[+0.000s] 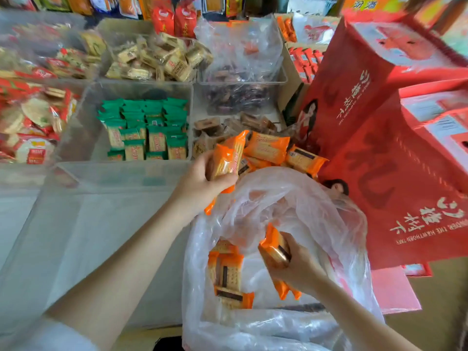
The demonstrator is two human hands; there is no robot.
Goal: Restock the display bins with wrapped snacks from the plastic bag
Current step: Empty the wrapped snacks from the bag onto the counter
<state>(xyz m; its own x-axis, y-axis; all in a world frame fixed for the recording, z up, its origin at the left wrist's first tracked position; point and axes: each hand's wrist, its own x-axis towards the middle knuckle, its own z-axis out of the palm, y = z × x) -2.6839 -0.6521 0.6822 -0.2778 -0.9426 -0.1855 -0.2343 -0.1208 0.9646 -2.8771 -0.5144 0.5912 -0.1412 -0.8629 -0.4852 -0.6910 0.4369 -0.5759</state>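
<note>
Plastic bag point(291, 198) folds veil its remaining snacks point(229, 272).

The display surface is hiding almost wholly under clear bins standing edge to edge in rows. The green-pack bin point(141, 92) is sitting mid-row, with a bin of round red-wrapped crackers point(33, 122) at its left edge. Behind them, a beige-biscuit bin point(152, 59) and a dark-sweets bin point(240, 89) are standing side by side. Orange packs point(268, 148) are piling in the front right bin. Red cartons point(379, 102) are leaning along the right edge.
</note>
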